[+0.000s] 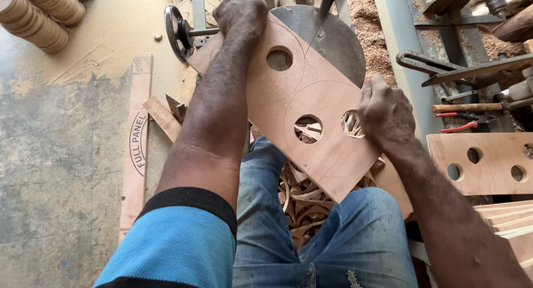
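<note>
A plywood panel with three round holes lies tilted across the round saw table at the blade; it looks stiff, light, best held by its edges. Left hand grip presses its far corner; right hand grip pinches its right edge.

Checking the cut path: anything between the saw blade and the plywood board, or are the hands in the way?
Nothing visible. The blade meets the plywood board near its far edge. The left hand grips the far left corner, the right hand the right edge; both sit off to the sides.
</note>
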